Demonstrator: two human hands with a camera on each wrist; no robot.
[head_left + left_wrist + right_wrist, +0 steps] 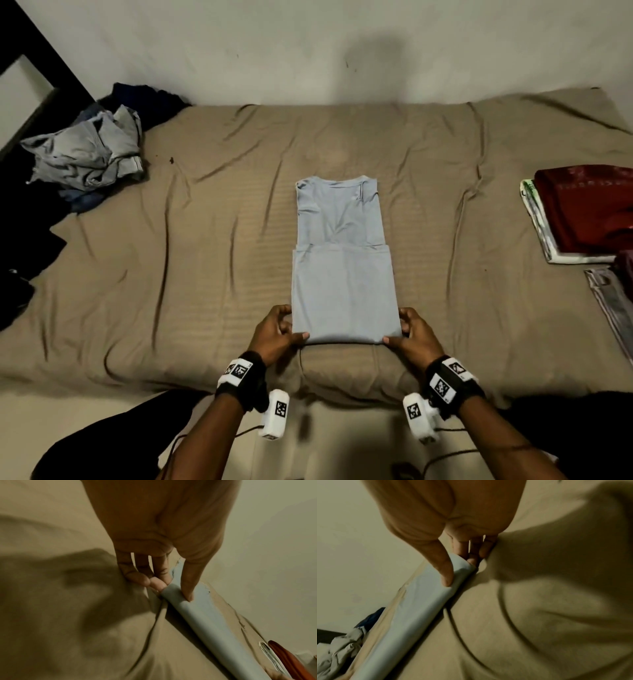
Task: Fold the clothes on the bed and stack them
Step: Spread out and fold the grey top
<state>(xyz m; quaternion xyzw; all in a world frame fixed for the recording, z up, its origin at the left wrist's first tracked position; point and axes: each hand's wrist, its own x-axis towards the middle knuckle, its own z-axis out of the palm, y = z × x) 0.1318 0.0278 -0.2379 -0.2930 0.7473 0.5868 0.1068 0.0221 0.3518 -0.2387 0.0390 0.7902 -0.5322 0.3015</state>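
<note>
Left hand (278,334) and right hand (415,334) each pinching a near corner of the light blue shirt (342,274), thumbs on top, fingers beneath, shirt stretching away from both grips across the bed (171,274)

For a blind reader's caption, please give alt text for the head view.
Both hands, left hand and right hand, pinch the near corners of a half-folded light blue shirt on a tan bed, between unfolded clothes and folded stacks.

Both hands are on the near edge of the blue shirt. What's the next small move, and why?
Probably lift that pinched fold and carry it toward the collar. The left hand and right hand grip the near corners of the light blue shirt, whose far part lies uncovered.
</note>
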